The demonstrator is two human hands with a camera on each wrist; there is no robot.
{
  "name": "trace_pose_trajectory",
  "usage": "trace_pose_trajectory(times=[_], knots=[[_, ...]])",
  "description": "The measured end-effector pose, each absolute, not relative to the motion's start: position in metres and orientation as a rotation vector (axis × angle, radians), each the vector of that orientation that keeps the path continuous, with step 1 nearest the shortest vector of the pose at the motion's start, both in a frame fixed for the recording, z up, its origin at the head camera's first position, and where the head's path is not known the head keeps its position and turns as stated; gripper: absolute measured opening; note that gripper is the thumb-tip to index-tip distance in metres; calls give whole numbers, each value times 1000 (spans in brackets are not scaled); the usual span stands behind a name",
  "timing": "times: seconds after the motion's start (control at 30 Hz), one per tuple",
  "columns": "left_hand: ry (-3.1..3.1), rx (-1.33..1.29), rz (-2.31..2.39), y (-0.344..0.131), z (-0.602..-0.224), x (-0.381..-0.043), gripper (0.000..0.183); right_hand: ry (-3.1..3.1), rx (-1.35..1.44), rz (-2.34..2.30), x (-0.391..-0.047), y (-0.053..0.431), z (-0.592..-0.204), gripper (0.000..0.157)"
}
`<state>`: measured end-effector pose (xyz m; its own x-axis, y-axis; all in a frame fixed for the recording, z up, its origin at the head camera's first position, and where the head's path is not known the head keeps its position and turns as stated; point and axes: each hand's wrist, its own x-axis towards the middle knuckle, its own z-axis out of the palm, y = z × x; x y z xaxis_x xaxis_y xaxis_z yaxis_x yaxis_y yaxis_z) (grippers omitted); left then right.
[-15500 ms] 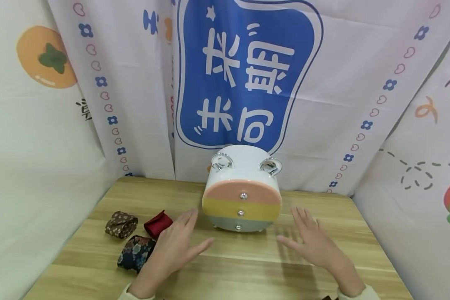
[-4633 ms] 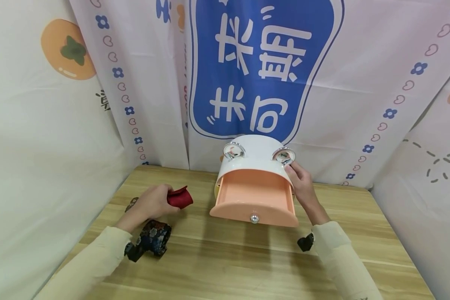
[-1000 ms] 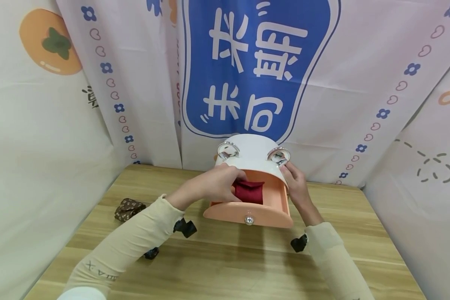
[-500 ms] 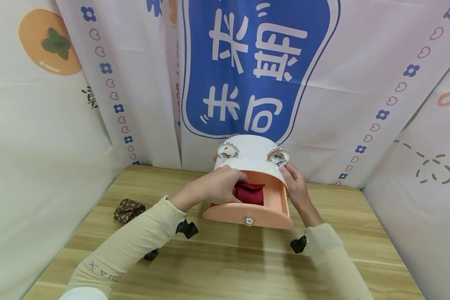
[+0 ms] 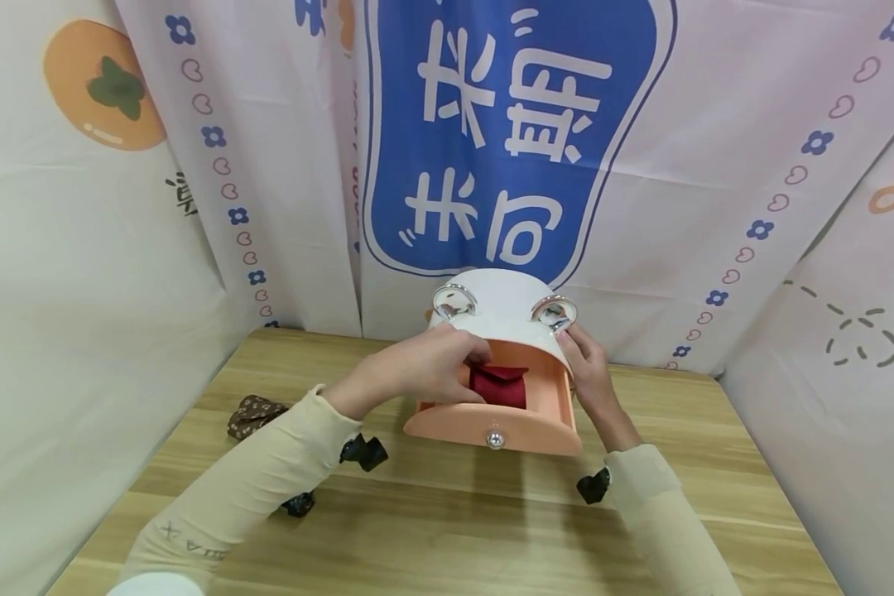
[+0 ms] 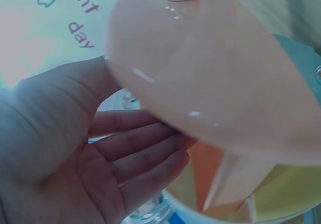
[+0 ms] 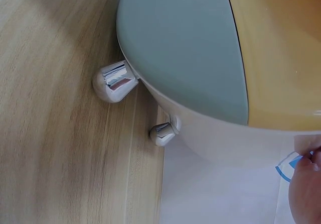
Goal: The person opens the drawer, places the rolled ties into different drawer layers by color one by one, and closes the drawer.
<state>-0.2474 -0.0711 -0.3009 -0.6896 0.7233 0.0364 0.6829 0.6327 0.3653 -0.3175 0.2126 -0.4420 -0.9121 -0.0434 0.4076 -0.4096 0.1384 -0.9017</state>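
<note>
The head view is bright and evenly lit, with soft shadows on the wooden tabletop (image 5: 447, 538) and a highlight on the chrome knob (image 5: 495, 439). The left wrist view looks hazy and bluish, glare bleaching its left edge, the peach drawer front (image 6: 200, 73) soft but glinting. In the duller right wrist view, chrome feet (image 7: 115, 82) carry bright reflections.

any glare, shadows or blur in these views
Head view: fairly even light, soft shadows on the table below the open drawer; left wrist view: hazy and bluish, strong glare at the left edge by the left hand, drawer front rather soft; right wrist view: clearer, bright reflections on the chrome feet.
</note>
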Motion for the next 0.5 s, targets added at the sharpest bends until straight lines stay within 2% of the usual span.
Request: trace_pose_trajectory(times=[0.5], knots=[[3026, 979, 443, -94, -261, -216, 28, -2137, 452, 1826, -318, 212, -441, 43]])
